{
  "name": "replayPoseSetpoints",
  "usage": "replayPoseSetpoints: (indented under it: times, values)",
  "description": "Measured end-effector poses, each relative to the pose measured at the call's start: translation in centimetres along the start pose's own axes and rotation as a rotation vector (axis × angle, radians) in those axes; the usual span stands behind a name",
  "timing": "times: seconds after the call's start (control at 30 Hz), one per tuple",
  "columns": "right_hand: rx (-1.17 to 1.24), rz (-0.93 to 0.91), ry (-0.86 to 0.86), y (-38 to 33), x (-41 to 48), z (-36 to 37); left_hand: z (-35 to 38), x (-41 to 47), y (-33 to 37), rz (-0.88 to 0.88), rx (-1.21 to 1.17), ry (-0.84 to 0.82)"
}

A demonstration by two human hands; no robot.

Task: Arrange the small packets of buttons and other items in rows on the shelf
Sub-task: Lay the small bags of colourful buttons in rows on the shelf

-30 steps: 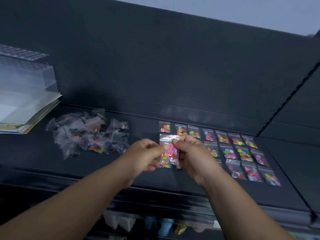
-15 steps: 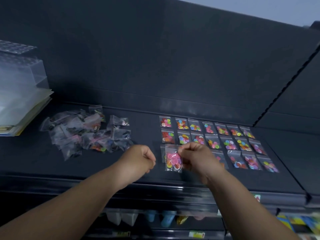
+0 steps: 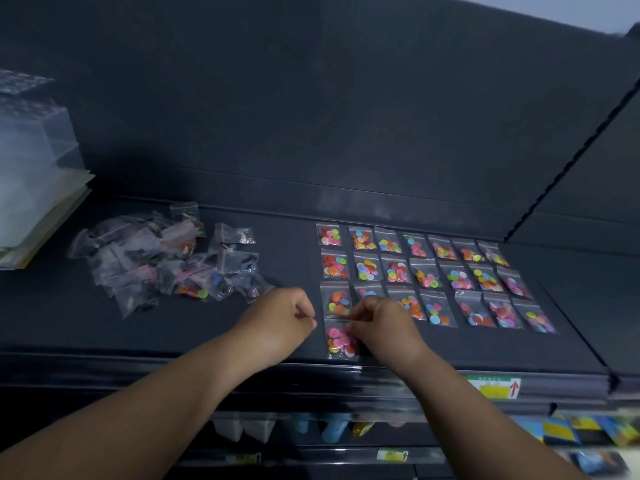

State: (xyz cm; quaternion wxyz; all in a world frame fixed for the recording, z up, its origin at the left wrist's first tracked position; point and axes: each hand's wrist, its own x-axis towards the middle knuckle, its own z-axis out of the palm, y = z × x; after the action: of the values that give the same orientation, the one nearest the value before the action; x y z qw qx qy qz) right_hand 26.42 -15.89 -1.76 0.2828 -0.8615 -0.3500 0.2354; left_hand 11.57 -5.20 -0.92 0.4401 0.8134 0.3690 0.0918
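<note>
Now 21 packets [image 3: 426,277] (three sevens) rowed; right grip [image 3: 381,323] pinches 22nd packet [image 3: 337,342]; left grip [image 3: 280,320] fisted, empty.

Right hand [image 3: 377,323] pinches the top of a button packet [image 3: 341,344] on the shelf [image 3: 207,327], left hand [image 3: 284,317] curled beside.

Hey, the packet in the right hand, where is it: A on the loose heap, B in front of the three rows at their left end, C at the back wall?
B: the right hand pinches the pink-button packet just in front of the third row's leftmost packet.
</note>
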Motion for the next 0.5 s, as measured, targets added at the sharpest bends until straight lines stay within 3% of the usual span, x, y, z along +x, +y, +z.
replayPoseSetpoints:
  times: [0.17, 0.33, 0.4, 0.5]
  values:
    - [-0.157, -0.123, 0.149, 0.1, -0.5, -0.3, 0.5, 0.2, 0.8, 0.081, 0.131, 0.015]
    - [-0.319, -0.425, 0.286, 1.2, -0.6, -0.9, 1.4, 0.9, 1.1, 0.327, 0.433, -0.023]
    - [-0.419, -0.488, 0.263, 2.5, -0.2, -1.0, 2.1, 1.2, 1.1, 0.382, 0.535, -0.103]
    - [-0.553, -0.442, 0.088, 4.1, 0.3, -1.3, 3.0, 1.5, 1.4, 0.360, 0.654, -0.181]
